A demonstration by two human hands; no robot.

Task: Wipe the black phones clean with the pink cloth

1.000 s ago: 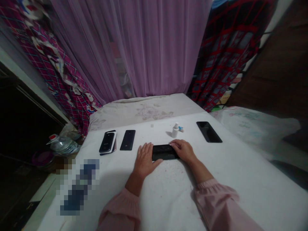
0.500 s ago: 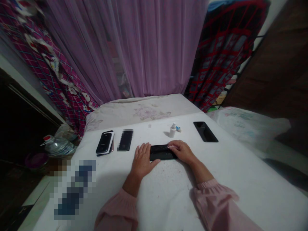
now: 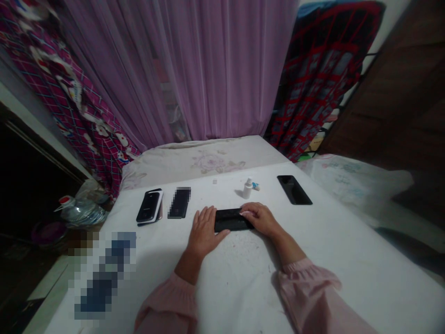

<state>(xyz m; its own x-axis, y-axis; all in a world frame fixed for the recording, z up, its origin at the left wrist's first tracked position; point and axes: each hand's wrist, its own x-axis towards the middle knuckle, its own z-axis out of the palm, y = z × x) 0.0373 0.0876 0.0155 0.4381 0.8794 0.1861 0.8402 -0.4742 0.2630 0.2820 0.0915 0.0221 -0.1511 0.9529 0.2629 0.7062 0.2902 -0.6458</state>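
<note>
Nearest, pink sleeves (image 3: 314, 297) are seen at the lower edge, laid over a white cloth (image 3: 239, 283); to the left, a dark blue item (image 3: 104, 280) is blurred out by coarse blocks. Farther in, a black phone (image 3: 227, 221) is set crosswise on the cloth between the two hands. Its left end is covered by the left hand (image 3: 203, 234), which is laid flat and unclenched — fingers stretched forward, thumb spread by the phone's near edge. By the right hand (image 3: 260, 219), a small pale scrap (image 3: 243, 213) is pinched in closed fingers over the phone's right end; what it is made of cannot be told.

Beyond the left hand, a partly blurred dark phone (image 3: 180, 203) is placed beside a stack of phones (image 3: 149, 206). Past the right hand, a white bottle (image 3: 247, 189) is stood upright, with a blue-and-white item (image 3: 256, 186) just behind it — and another black phone (image 3: 295, 189) is laid well to the right. At the back, purple curtains (image 3: 225, 69) are hung.
</note>
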